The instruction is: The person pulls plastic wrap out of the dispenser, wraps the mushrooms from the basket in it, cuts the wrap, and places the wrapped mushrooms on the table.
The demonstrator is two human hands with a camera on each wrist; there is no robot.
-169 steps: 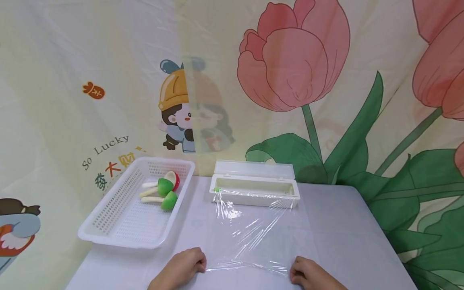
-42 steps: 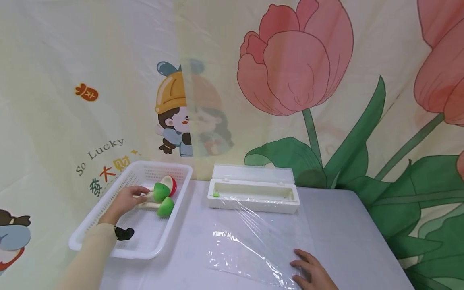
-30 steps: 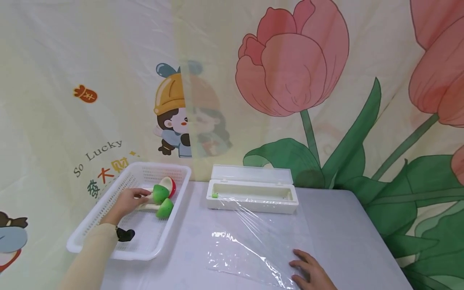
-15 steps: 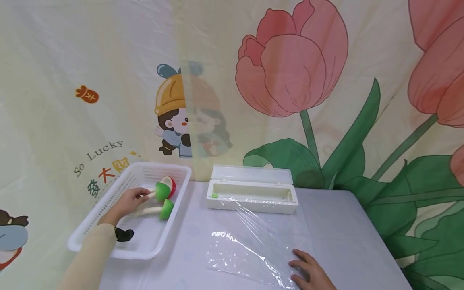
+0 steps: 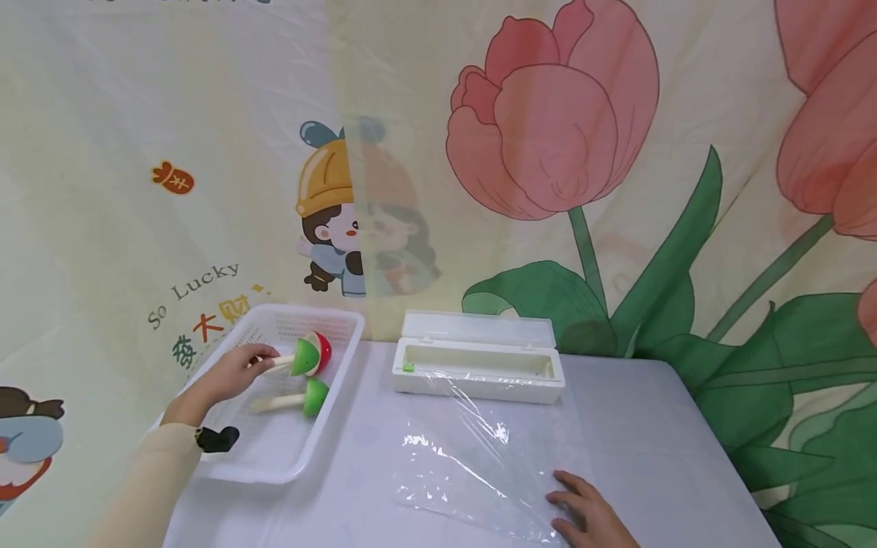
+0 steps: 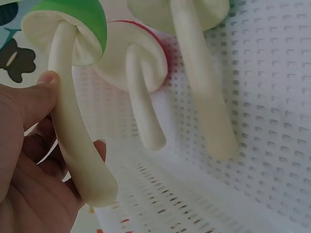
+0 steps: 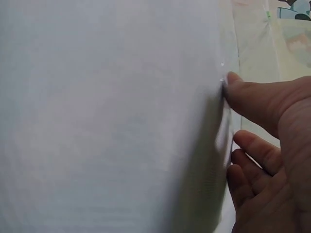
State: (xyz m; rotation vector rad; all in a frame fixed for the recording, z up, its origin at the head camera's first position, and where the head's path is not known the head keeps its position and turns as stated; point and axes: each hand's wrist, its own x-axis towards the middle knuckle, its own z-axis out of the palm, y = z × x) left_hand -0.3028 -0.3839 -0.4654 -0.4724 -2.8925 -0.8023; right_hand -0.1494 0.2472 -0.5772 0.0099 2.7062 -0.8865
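Note:
In the head view my left hand point(image 5: 233, 373), over the white perforated basket point(image 5: 274, 476), pinches the pale stem of a green-capped toy mushroom point(image 5: 305, 358). The left wrist view shows thumb and fingers around that stem, its rounded lower end free. Beneath lie a second green-capped mushroom point(image 5: 315, 397) and a red-capped mushroom point(image 5: 324, 353), partly covered by the held one. My right hand point(image 5: 591, 514) rests with spread, slightly bent fingers at the right front corner of a sheet of cling film point(image 5: 466, 464). The film runs out from a white dispenser box point(image 5: 479, 387).
The box's clear lid point(image 5: 479, 329) stands raised at the back, and a small green piece point(image 5: 409, 367) sits at its left end. A white-covered table point(image 5: 658, 449) carries everything. Behind it hangs a printed curtain point(image 5: 397, 46) with tulips.
Both hands were at the film's front edge at first. My left hand then went to the basket, gripped a green-capped mushroom and raised it slightly. The right hand stayed on the film's corner.

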